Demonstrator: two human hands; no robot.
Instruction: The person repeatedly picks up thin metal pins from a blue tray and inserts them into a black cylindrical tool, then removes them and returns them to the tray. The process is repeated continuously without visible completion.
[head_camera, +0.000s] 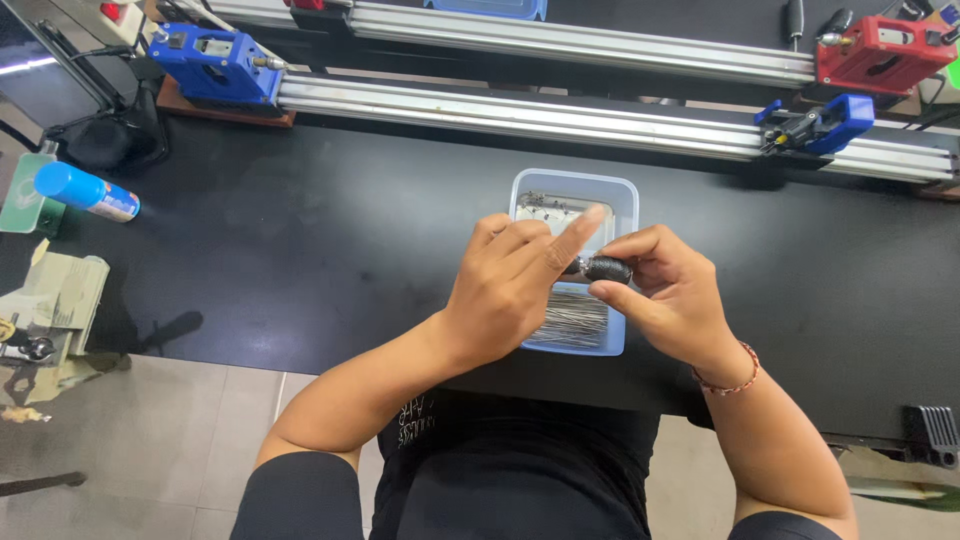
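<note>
both hands, left (515, 285) and right (670, 295), pinch a small dark cylinder (606, 268) between them above the tray (628, 200)

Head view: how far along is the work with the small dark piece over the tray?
Done: cannot be judged; no finished pieces show on the black table. In hand: the right hand pinches a small dark cylindrical piece, and the left hand meets it with the forefinger raised. Left: the pale blue tray beneath holds a thick bundle of thin metal pins.
</note>
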